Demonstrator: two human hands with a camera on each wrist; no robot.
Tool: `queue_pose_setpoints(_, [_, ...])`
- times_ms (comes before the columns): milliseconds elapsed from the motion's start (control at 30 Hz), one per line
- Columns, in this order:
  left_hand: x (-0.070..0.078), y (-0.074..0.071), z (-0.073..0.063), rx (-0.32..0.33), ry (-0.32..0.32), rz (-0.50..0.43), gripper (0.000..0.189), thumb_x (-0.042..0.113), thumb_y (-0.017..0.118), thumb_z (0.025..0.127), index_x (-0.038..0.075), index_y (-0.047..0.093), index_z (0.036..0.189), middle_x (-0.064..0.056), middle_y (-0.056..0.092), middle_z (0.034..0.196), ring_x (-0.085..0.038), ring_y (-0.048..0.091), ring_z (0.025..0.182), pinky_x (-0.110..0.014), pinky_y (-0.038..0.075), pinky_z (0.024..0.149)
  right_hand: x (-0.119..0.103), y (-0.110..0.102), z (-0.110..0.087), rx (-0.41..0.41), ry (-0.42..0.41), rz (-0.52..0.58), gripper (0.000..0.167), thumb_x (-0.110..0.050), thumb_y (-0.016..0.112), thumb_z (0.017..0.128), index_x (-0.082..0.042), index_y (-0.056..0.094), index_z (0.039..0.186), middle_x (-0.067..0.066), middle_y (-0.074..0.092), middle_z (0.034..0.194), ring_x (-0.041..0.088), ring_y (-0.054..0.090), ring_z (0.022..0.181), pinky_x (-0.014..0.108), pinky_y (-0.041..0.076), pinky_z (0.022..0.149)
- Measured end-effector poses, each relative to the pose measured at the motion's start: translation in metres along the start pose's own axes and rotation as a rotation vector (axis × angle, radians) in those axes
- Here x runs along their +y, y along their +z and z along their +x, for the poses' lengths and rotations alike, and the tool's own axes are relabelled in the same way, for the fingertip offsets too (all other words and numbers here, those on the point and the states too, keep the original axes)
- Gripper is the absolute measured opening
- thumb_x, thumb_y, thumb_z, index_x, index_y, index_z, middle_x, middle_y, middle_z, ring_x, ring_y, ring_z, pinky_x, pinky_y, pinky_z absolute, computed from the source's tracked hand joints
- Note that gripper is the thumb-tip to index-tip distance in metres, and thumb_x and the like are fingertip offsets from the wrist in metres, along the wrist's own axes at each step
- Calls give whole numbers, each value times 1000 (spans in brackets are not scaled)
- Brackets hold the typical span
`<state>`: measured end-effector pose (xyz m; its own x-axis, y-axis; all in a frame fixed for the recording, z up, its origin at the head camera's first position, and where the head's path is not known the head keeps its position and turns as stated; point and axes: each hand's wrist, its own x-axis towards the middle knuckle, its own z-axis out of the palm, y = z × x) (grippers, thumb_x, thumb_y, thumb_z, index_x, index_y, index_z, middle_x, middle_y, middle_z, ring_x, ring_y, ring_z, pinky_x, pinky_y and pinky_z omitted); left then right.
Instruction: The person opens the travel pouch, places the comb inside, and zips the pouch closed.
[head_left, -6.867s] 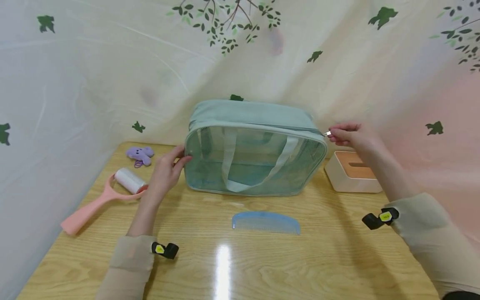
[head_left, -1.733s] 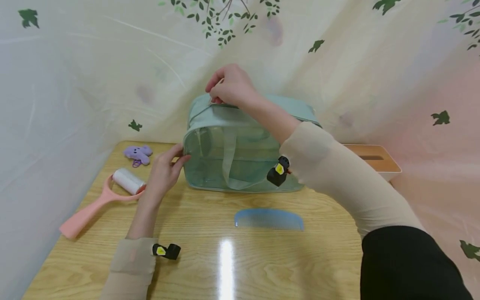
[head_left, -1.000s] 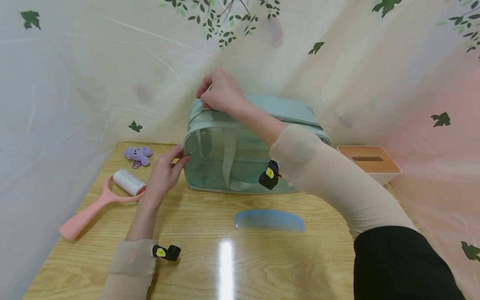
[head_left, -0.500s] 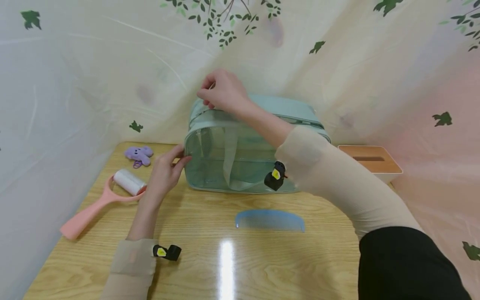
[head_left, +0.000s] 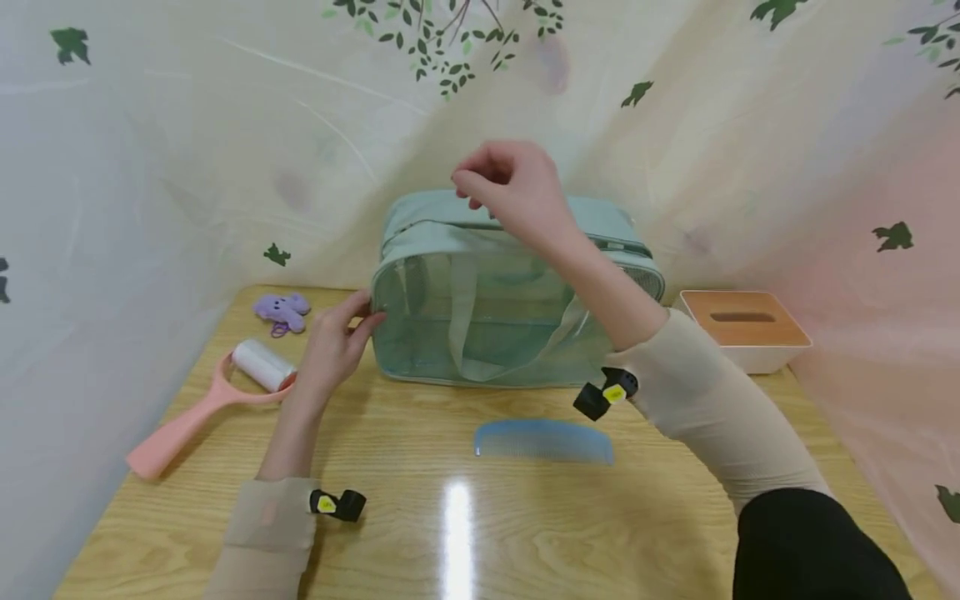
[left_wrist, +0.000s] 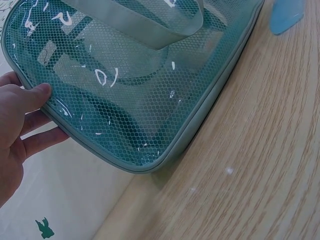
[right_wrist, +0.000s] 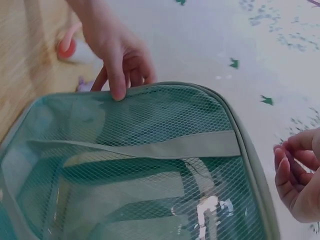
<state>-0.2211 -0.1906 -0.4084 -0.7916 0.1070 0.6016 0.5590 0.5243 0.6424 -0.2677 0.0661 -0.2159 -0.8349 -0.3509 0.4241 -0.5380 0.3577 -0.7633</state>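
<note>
The mesh bag stands upright at the far middle of the desk, its long axis running left to right, its clear mesh front facing the person and its zipped top edge up. The left hand rests against the bag's left end, straight fingers touching the rounded corner seam without curling round it. The right hand hangs just above the top edge, a little left of the middle, with its fingers loosely curled together and nothing between them; I see a gap between it and the fabric. So the bag lies straight below the right grip and to the right of the left one. A blue comb lies on the near side of the bag, well apart from both hands. A pink lint roller sits just left of the left wrist.
</note>
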Motion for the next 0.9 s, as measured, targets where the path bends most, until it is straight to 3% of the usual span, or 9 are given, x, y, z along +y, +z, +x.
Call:
queue_pose_setpoints(133, [1, 0, -1, 6, -1, 7, 13, -1, 68, 96, -1, 67, 109, -20, 76, 100, -35, 74, 100, -40, 66, 73, 16, -7, -23, 51, -31, 124, 16, -20, 66, 100, -7, 76, 103, 9, 74, 92, 29, 66, 83, 28, 57, 66])
queue_pose_setpoints(267, [1, 1, -1, 7, 4, 14, 13, -1, 69, 96, -1, 67, 108, -20, 76, 99, -35, 75, 100, -38, 66, 73, 31, -8, -48, 147, -67, 241, 18, -16, 69, 99, 1, 74, 104, 4, 75, 89, 21, 68, 78, 27, 60, 67])
queue_pose_setpoints(400, [0, 2, -1, 7, 6, 15, 13, -1, 69, 96, -1, 68, 109, -19, 76, 100, -35, 75, 99, -14, 62, 73, 40, -8, -67, 236, -159, 281, 18, -8, 69, 97, 8, 73, 103, -5, 76, 84, 19, 68, 72, 27, 60, 64])
queue_pose_setpoints(467, [-1, 2, -2, 10, 7, 14, 13, 0, 69, 96, -1, 68, 109, -19, 76, 100, -36, 75, 100, -11, 60, 73, 43, -8, -74, 250, -192, 274, 15, -5, 69, 97, 8, 73, 102, -8, 76, 84, 21, 68, 71, 26, 60, 63])
queue_pose_setpoints(500, [-1, 2, -2, 11, 9, 16, 13, 0, 69, 96, -1, 68, 109, -19, 76, 100, -35, 75, 100, -12, 61, 72, 45, -8, -78, 250, -193, 271, 14, -5, 70, 96, 7, 74, 101, -9, 76, 84, 21, 68, 71, 26, 60, 62])
queue_pose_setpoints(667, [0, 1, 0, 5, 10, 15, 11, 1, 68, 97, 0, 67, 108, -20, 76, 101, -35, 75, 101, -39, 66, 71, 57, -11, -97, 224, -159, 305, 11, -6, 70, 97, 3, 76, 102, -3, 77, 87, 17, 68, 74, 24, 60, 65])
queue_pose_setpoints(900, [1, 1, 0, -3, 2, -1, 11, 0, 67, 97, -1, 67, 108, -20, 76, 101, -36, 74, 101, -41, 66, 74, 80, -18, -127, 178, -77, 358, 9, -3, 70, 96, 3, 75, 102, -4, 78, 89, 11, 72, 77, 22, 60, 65])
